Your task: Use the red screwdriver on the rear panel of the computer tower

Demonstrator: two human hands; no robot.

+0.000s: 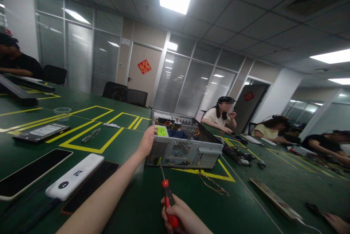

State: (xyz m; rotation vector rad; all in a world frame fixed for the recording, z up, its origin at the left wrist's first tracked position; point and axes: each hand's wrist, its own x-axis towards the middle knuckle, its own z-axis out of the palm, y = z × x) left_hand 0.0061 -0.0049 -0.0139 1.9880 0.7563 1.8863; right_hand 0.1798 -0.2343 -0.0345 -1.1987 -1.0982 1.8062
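Note:
An open computer case (180, 152) lies on the green table with its rear panel towards me. Inside are coloured wires and a power supply (161, 131) with a bright yellow-green label. My left hand (148, 141) grips the case's left rear corner beside that label, its fingertips partly hidden. My right hand (179, 212) is closed round the red and black handle of a screwdriver (168, 195). The screwdriver's shaft points up and away from me, its tip at the lower left of the rear panel. Whether the tip sits in a screw I cannot tell.
Left of the case lie a hard drive (42, 132), phones (35, 172), a white power bank (75, 175) and a clear plastic cup (62, 113). Glasses (213, 183) rest before the case. Another phone (275, 197) lies right. Several people sit round the table.

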